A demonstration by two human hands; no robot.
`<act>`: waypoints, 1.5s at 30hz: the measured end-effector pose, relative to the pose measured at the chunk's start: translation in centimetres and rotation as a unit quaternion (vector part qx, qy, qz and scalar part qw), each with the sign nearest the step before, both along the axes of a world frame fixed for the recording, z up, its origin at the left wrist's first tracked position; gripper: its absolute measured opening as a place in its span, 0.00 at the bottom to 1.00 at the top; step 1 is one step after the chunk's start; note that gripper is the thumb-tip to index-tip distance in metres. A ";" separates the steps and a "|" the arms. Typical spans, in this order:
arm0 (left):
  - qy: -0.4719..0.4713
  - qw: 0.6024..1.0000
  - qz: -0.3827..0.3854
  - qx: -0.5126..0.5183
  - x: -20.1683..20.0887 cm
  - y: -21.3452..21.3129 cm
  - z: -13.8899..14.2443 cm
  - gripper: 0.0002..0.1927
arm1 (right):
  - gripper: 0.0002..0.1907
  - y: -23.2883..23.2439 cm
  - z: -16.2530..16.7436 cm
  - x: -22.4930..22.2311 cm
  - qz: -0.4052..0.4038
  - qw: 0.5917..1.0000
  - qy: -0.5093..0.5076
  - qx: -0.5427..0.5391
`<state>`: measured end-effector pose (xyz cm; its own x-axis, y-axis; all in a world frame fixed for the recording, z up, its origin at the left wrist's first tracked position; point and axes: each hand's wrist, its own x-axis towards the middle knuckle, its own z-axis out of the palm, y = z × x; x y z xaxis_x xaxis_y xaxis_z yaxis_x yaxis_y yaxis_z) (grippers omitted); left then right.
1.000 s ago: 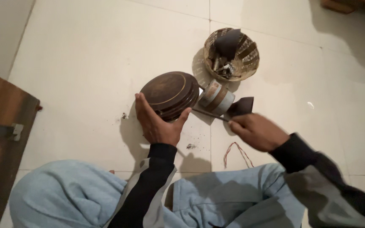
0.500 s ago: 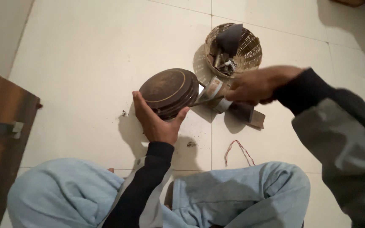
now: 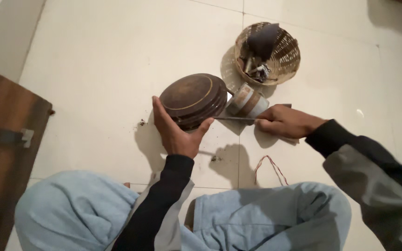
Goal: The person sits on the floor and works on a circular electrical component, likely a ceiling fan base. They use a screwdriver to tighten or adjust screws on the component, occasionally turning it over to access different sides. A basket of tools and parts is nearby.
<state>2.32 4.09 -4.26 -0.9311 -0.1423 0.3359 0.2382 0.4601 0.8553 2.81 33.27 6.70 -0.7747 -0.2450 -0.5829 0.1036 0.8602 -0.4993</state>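
While the left hand [image 3: 178,135] wraps its grip around the near edge of the round brown disc [image 3: 192,98] on the floor, fingers spread and pressed on it, the right hand [image 3: 282,122] is closed tight on a thin metal blade [image 3: 233,119]. Its tip touches the disc's side. A woven basket [image 3: 275,51] sits near.

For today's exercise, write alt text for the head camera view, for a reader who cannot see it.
Seen from above, a seated person's left hand steadies a round brown motor part on a pale tiled floor, while the right hand pushes a thin metal tool against its edge. A wicker basket of scraps sits behind, and a loop of wire lies near the knees.
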 end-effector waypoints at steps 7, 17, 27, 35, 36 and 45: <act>-0.002 1.000 0.003 0.002 -0.1 0.1 -0.2 0.74 | 0.24 -1.6 -6.0 4.2 -0.029 0.985 0.117 -0.125; 0.003 1.000 -0.009 0.013 -0.4 0.5 -0.7 0.75 | 0.21 -4.8 -11.7 7.6 -0.131 0.957 0.207 -0.157; -0.144 0.980 -0.020 0.136 -0.8 0.5 -1.0 0.81 | 0.22 -2.7 -2.9 5.9 -0.063 0.982 0.126 -0.123; -0.167 0.979 -0.029 0.111 -1.6 -1.0 -0.9 0.81 | 0.23 -3.2 6.9 1.6 -0.088 0.994 -0.064 -0.021; -0.168 0.979 -0.036 0.113 -1.7 -1.3 -1.0 0.81 | 0.24 -3.3 7.6 1.1 -0.085 0.993 -0.080 -0.019; -0.164 0.974 -0.120 0.096 -4.3 -4.4 -2.7 0.79 | 0.26 -2.9 9.1 -4.8 -0.009 0.983 -0.145 0.113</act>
<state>-1.97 -0.36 -6.94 -0.9981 0.0613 0.0027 0.0179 0.2484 0.9685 -1.95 30.33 15.79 -0.5719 -0.0708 -0.8173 0.2298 0.9425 -0.2425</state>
